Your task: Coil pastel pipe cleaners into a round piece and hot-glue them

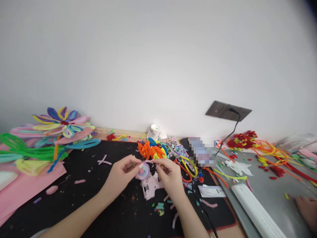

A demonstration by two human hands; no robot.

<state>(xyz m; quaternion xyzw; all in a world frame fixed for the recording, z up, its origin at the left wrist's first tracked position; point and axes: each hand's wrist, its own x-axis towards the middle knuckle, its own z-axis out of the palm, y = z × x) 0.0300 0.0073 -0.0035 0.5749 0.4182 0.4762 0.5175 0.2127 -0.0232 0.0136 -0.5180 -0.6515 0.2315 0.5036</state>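
Near the middle of the black mat (99,191), my left hand (125,172) pinches a small coil of pink, purple and teal fuzzy stem (144,171). My right hand (168,175) is closed on the pink end of stem that runs out from the coil's top. The two hands are a short way apart, with the coil between them. Just below them lies a pale pink device (149,189), partly covered by my right hand. Orange fuzzy stem loops (148,149) lie right behind the hands.
Fuzzy stem flowers (63,124) and green loops (32,148) lie at left on pink sheets (29,195). Behind stands a white cup (154,130). At right are a phone (203,151), a white power strip (257,210), a black cable, red pieces and another person's hand (307,208).
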